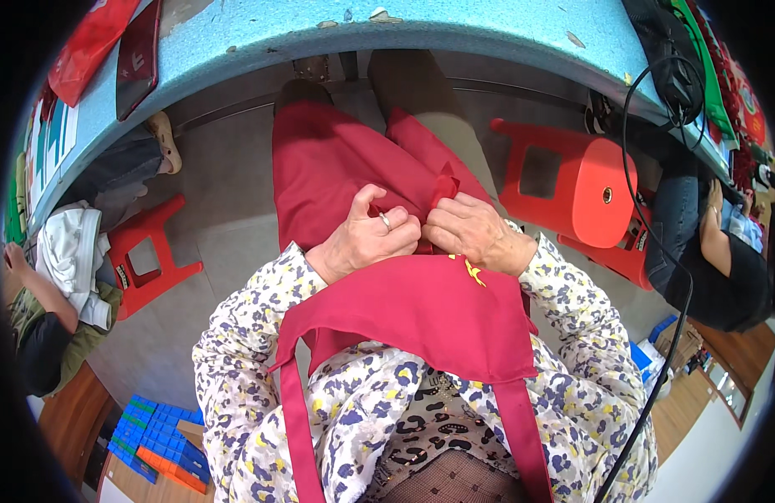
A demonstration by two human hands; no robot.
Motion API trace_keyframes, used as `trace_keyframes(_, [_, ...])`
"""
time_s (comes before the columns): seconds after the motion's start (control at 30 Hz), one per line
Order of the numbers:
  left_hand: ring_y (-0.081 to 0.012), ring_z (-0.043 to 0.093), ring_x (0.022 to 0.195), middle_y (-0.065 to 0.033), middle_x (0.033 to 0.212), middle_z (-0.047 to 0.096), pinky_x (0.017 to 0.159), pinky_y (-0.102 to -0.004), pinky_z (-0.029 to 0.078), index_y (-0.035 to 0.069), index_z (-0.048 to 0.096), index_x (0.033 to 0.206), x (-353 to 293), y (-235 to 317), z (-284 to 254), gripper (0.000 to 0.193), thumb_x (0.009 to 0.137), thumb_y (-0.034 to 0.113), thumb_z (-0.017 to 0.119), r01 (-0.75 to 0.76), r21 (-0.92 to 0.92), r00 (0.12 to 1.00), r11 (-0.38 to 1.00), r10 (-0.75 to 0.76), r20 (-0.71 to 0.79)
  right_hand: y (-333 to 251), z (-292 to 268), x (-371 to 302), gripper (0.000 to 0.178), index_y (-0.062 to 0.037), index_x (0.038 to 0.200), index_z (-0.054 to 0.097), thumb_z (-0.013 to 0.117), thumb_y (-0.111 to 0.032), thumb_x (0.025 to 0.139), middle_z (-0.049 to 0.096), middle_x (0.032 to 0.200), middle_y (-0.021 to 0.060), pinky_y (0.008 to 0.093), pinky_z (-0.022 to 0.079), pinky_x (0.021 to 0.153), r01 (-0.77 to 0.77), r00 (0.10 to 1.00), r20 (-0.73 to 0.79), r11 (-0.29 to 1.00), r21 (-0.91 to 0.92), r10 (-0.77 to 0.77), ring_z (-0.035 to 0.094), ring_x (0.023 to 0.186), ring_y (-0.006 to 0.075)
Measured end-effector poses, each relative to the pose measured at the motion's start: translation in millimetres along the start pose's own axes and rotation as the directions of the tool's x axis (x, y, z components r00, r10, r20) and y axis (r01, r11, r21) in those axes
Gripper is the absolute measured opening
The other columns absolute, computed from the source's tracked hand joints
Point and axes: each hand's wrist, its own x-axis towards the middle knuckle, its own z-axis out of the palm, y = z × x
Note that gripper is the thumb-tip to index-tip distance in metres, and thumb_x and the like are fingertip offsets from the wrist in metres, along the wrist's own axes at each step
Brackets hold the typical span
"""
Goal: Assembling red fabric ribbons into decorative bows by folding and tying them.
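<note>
Both hands closed on red fabric over my lap, below the blue table edge.

My left hand [366,239], ring on one finger, is clenched on the dark red fabric [337,163], thumb raised toward 12 o'clock. My right hand [471,235] sits just beside it at 3 o'clock, knuckles nearly touching, fingers pinched on a folded strip of the same cloth that stands up between the hands. The fabric runs from my hands toward 12 o'clock across my knees, under the blue table [454,29]. A red apron [421,314] lies at 6 o'clock of the hands. A red stool [584,189] stands at 3 o'clock, another red stool [149,256] at 9 o'clock.
</note>
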Motion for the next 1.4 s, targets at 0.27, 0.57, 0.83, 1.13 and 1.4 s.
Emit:
trace_keyframes(0.27, [-0.0113, 0.056, 0.087, -0.0012, 0.092, 0.059, 0.091, -0.0355, 0.04, 0.007, 0.06, 0.082, 52, -31, -39, 0.004, 0.085, 0.01, 0.059, 0.564, -0.799, 0.657, 0.208, -0.699, 0.282, 6, -46, 7, 0.017, 0.0012, 0.092, 0.059, 0.05, 0.001, 0.078, 0.057, 0.081, 0.0041, 0.0268, 0.04, 0.065, -0.297, 0.829, -0.121, 0.614, 0.731, 0.546, 0.05, 0.067, 0.0161])
trace_keyframes(0.57, [-0.0175, 0.052, 0.109, -0.01, 0.111, 0.058, 0.097, -0.0329, 0.039, 0.001, 0.052, 0.114, 109, -17, -62, 0.035, 0.083, 0.012, 0.066, 0.237, -0.954, 0.591, -0.184, -0.752, 0.292, 8, -99, 54, 0.018, -0.0031, 0.1, 0.066, 0.054, -0.008, 0.087, 0.058, 0.08, -0.0039, 0.0191, 0.035, 0.062, -0.11, 0.644, 0.137, -0.086, 0.99, 0.753, 0.044, 0.068, 0.0027])
trace_keyframes(0.83, [-0.0132, 0.058, 0.088, -0.005, 0.097, 0.061, 0.079, -0.026, 0.045, 0.0, 0.058, 0.101, 115, -22, -68, 0.026, 0.078, 0.004, 0.07, 0.41, -0.911, 0.604, 0.052, -0.763, 0.228, -20, -106, 85, 0.01, -0.0025, 0.093, 0.063, 0.056, -0.006, 0.087, 0.058, 0.081, -0.0035, 0.0204, 0.04, 0.066, -0.114, 0.48, -0.055, 0.124, 0.986, 0.876, 0.049, 0.073, 0.0035])
trace_keyframes(1.13, [-0.0088, 0.057, 0.08, -0.0032, 0.088, 0.062, 0.075, -0.0246, 0.046, 0.001, 0.062, 0.097, 132, -28, -84, 0.016, 0.083, 0.009, 0.065, 0.306, -0.874, 0.511, -0.379, -0.709, 0.486, 19, -112, 77, 0.01, -0.0014, 0.098, 0.056, 0.054, 0.0, 0.088, 0.059, 0.092, 0.0008, 0.0214, 0.045, 0.075, -0.313, 0.643, -0.123, 0.406, 0.858, 0.756, 0.054, 0.08, 0.0062])
trace_keyframes(1.4, [-0.01, 0.058, 0.079, -0.0035, 0.087, 0.063, 0.076, -0.0242, 0.046, 0.002, 0.061, 0.103, 130, -31, -81, 0.017, 0.087, 0.008, 0.062, 0.117, -0.894, 0.44, -0.433, -0.784, 0.438, 4, -135, 94, 0.018, 0.0015, 0.107, 0.055, 0.055, -0.003, 0.089, 0.06, 0.093, 0.0013, 0.0209, 0.045, 0.074, -0.231, 0.527, -0.217, 0.385, 0.894, 0.822, 0.054, 0.082, 0.0054])
